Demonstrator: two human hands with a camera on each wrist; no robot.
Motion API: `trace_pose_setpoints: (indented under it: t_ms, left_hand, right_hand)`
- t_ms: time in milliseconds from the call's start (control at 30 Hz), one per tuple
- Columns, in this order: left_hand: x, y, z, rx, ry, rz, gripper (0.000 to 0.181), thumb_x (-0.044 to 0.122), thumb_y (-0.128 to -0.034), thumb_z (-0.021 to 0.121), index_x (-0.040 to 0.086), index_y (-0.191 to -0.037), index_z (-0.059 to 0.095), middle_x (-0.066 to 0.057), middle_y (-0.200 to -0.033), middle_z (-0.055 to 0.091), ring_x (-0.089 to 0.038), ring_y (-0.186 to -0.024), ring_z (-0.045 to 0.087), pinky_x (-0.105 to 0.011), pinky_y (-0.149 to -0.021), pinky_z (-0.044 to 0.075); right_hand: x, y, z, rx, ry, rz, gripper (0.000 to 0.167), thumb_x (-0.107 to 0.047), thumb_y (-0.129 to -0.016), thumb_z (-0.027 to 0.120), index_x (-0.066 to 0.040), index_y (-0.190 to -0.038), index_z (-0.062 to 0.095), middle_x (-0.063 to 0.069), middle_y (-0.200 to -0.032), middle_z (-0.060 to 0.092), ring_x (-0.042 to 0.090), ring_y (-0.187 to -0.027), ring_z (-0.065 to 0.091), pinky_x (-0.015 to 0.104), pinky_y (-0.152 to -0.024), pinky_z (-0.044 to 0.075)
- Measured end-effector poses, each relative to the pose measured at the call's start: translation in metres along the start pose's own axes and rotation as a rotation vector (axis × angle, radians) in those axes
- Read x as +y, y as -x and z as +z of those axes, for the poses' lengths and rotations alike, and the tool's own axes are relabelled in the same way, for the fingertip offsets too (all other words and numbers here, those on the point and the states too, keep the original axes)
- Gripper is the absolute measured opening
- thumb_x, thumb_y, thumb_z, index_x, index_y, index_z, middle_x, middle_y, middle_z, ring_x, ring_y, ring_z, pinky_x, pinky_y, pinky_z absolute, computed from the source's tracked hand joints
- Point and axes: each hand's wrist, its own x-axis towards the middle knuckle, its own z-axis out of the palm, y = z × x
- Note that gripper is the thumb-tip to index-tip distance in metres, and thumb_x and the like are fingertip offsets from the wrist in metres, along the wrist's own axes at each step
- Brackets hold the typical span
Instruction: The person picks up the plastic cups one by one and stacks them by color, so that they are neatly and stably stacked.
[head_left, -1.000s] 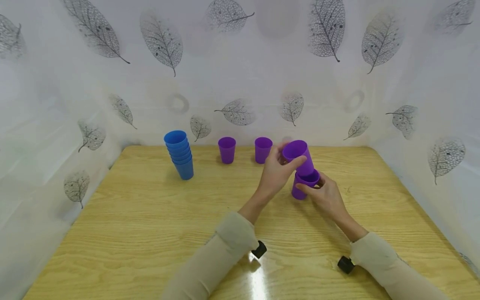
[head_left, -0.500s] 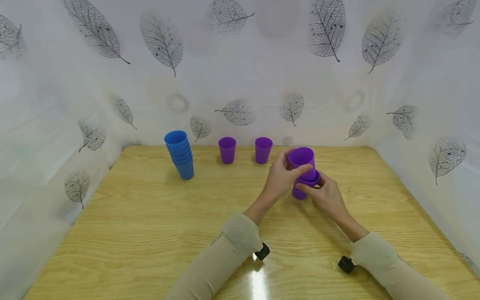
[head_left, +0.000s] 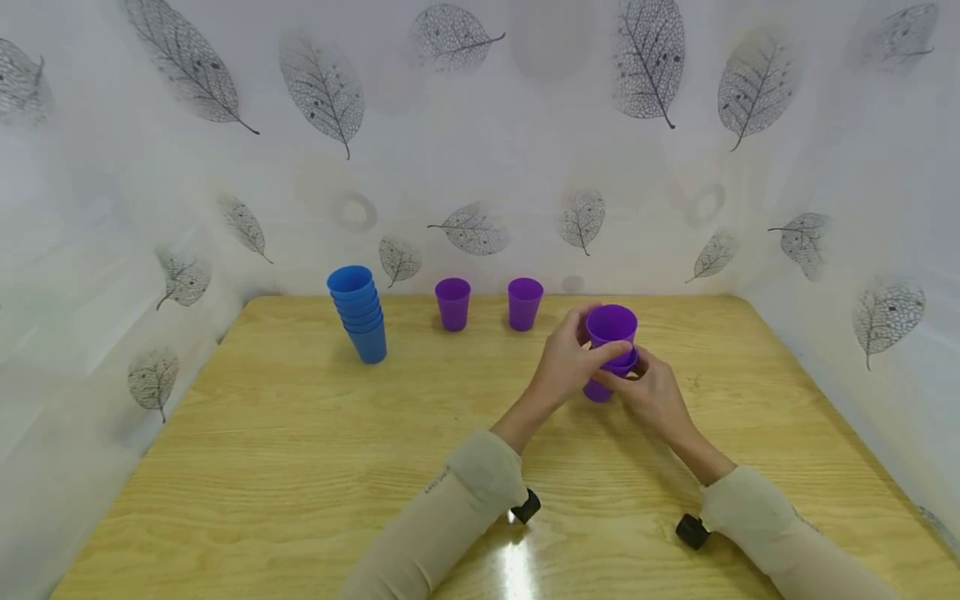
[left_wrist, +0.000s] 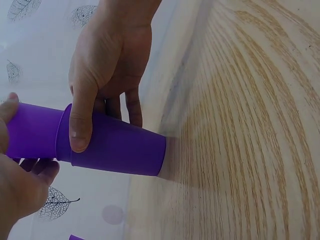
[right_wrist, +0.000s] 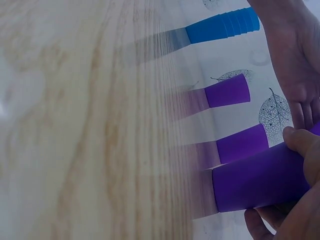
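My left hand grips an upper purple cup, its thumb across the near side. That cup sits partly inside a lower purple cup, which stands upright on the table. Around the lower cup, near its rim, curl the thumb and fingers of my right hand. Whether more cups are nested inside cannot be seen. In the right wrist view the lower cup's base meets the tabletop.
Two single purple cups stand upright at the table's back edge. Left of them is a leaning-looking stack of several nested blue cups. A leaf-printed white curtain hangs behind the wooden table.
My left hand has moved right and down, lowering its purple cup into the lower one. The right hand has stayed in place, still holding the lower cup.
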Motion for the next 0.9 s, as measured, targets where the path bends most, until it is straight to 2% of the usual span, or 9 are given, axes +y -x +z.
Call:
trace_pose_setpoints:
  t_ms: [133, 233, 333, 433, 667, 900]
  left_hand:
    - [0.001, -0.001, 0.001, 0.004, -0.064, -0.021, 0.069, 0.022, -0.09, 0.083, 0.009, -0.149, 0.049, -0.002, -0.13, 0.066, -0.011, -0.121, 0.062, -0.024, -0.101, 0.051]
    - [0.003, -0.002, 0.002, -0.003, -0.151, -0.039, 0.077, 0.029, -0.0884, 0.085, 0.012, -0.153, 0.046, -0.001, -0.141, 0.061, -0.015, -0.131, 0.056, -0.032, -0.109, 0.047]
    - [0.004, -0.004, 0.002, -0.017, -0.217, -0.042, 0.082, 0.033, -0.0885, 0.084, 0.015, -0.157, 0.043, 0.0, -0.151, 0.054, -0.016, -0.139, 0.049, -0.035, -0.115, 0.042]
    - [0.004, -0.004, 0.0, -0.018, -0.228, -0.024, 0.077, 0.031, -0.0918, 0.08, 0.014, -0.157, 0.043, -0.001, -0.153, 0.053, -0.015, -0.141, 0.048, -0.035, -0.116, 0.04]
    - [0.0, 0.0, -0.015, 0.028, -0.227, 0.029, 0.061, 0.026, -0.0977, 0.074, 0.008, -0.15, 0.049, -0.005, -0.142, 0.062, -0.014, -0.13, 0.057, -0.032, -0.11, 0.045]
    - [-0.003, 0.005, -0.039, 0.049, -0.227, 0.052, 0.057, 0.023, -0.0983, 0.072, 0.004, -0.148, 0.05, -0.01, -0.139, 0.063, -0.02, -0.127, 0.06, -0.037, -0.107, 0.049]
  right_hand:
    - [-0.001, 0.0, 0.0, -0.006, -0.007, -0.017, 0.053, -0.024, -0.093, 0.08, 0.002, -0.134, 0.06, 0.019, -0.124, 0.069, 0.026, -0.112, 0.066, 0.018, -0.087, 0.055]
    - [0.0, 0.0, -0.001, -0.01, -0.003, -0.017, 0.052, -0.024, -0.094, 0.079, 0.003, -0.134, 0.06, 0.019, -0.123, 0.069, 0.021, -0.108, 0.065, 0.018, -0.085, 0.055]
    - [0.0, 0.0, -0.001, -0.018, -0.005, -0.013, 0.054, -0.024, -0.095, 0.078, 0.004, -0.137, 0.058, 0.02, -0.125, 0.068, 0.022, -0.109, 0.066, 0.018, -0.084, 0.056]
    - [0.0, 0.0, -0.001, -0.019, -0.011, -0.01, 0.057, -0.024, -0.094, 0.079, 0.004, -0.139, 0.057, 0.021, -0.127, 0.068, 0.028, -0.112, 0.066, 0.017, -0.085, 0.055]
    - [-0.002, -0.001, 0.0, -0.006, -0.025, -0.002, 0.057, -0.024, -0.092, 0.081, 0.001, -0.138, 0.058, 0.019, -0.123, 0.07, 0.005, -0.103, 0.066, 0.016, -0.086, 0.054]
    - [0.001, -0.002, 0.001, 0.002, 0.001, 0.0, 0.055, -0.025, -0.091, 0.082, 0.002, -0.134, 0.06, 0.019, -0.121, 0.071, 0.008, -0.103, 0.065, 0.017, -0.086, 0.053]
